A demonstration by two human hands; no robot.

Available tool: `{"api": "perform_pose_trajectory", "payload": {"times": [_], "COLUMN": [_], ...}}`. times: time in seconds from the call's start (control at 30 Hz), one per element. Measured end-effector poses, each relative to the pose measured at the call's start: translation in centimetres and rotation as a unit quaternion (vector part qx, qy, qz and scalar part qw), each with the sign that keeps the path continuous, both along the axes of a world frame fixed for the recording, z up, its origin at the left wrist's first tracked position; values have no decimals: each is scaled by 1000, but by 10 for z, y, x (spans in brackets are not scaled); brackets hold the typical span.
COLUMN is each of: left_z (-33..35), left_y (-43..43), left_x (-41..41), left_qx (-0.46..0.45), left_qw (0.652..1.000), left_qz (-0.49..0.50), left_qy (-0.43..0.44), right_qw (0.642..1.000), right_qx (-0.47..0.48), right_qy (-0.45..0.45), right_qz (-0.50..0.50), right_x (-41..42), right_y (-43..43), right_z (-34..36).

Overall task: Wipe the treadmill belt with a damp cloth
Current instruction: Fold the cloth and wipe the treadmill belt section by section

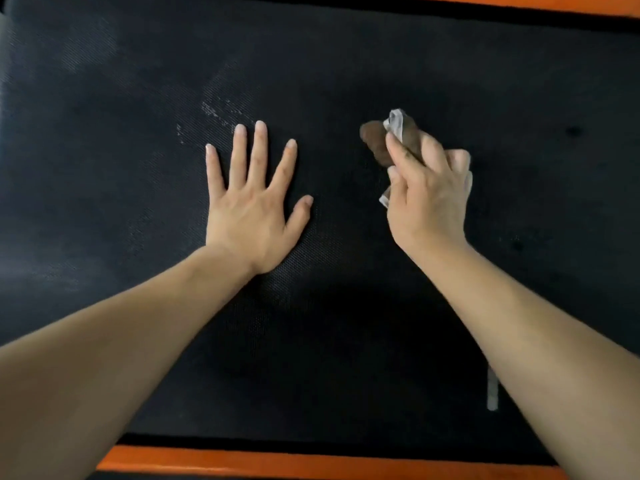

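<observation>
So the left hand point(252, 209) is lying flat on the black treadmill belt point(346, 64), fingers straight and spread wide, not holding anything. The right hand point(429, 199) is clutching the cloth point(375, 143), a scrunched-up brown wad with a whitish edge poking out past the fingers. It's sitting over the middle of the belt, just right of the left hand and apart from it. Can't really tell if the cloth is actually touching the belt.

Some pale scuff marks point(214, 112) are showing on the belt right by the left fingertips. A couple of dark spots point(573, 131) are sitting off to the right, and a short white streak point(492, 389) is peeking out beside the right forearm. Orange side rails are running along the near edge point(311, 462) and the far edge point(519, 1).
</observation>
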State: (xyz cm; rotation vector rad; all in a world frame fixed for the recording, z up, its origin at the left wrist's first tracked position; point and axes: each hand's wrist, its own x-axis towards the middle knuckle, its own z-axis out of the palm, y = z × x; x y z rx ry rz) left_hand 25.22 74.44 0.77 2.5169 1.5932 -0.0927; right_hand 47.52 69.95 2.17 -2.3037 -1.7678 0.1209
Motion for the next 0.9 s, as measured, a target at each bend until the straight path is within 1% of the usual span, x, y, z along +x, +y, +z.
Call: {"api": "perform_pose_trajectory", "payload": {"times": [0.03,0.07,0.2,0.23,0.27,0.3,0.37,0.4,0.43,0.47,0.53,0.63,0.7,0.77,0.83,0.87,0.9], "left_z": [0,1,5,6,6,6,5,4,4,3,2,2,2,3,3,4,5], "left_y": [-1,-5,-51,-67,-81,-90,-97,-96,-95,-94,-94,-94,-95,-95,-95,-94,-94], "left_x": [0,1,-9,-14,-18,-21,-24,-25,-25,-26,-27,-29,-29,-31,-34,-36,-39], "left_qx": [-5,-11,-26,-27,-25,-21,-16,-14,-13,-14,-18,-22,-21,-23,-27,-29,-29], "left_qw": [1000,1000,999,999,998,998,998,998,998,998,997,997,997,996,995,994,993], "left_qz": [2,1,-33,-41,-48,-55,-63,-64,-65,-68,-70,-76,-79,-78,-80,-86,-95], "left_qy": [-2,-6,-9,0,9,14,7,0,-4,-7,-2,-4,-13,-26,-47,-56,-60], "right_qw": [1000,1000,994,992,991,992,999,1000,999,998,999,990,985,990,996,996,995], "right_qx": [-3,-5,-35,-37,-32,-25,-18,-10,-4,-1,-14,-45,-50,-41,-30,-29,-33], "right_qy": [5,7,35,37,36,24,13,23,38,42,28,49,52,51,60,66,67], "right_qz": [-7,6,97,114,128,121,46,-1,-35,-44,9,121,156,125,55,43,59], "right_x": [-4,-10,-39,-41,-37,-32,-26,-25,-28,-34,-50,-64,-57,-53,-59,-66,-71], "right_y": [-5,-21,-138,-153,-152,-138,-98,-80,-73,-77,-115,-185,-189,-163,-138,-137,-145], "right_z": [1,2,11,13,12,11,7,5,5,4,5,14,17,13,10,11,12]}}
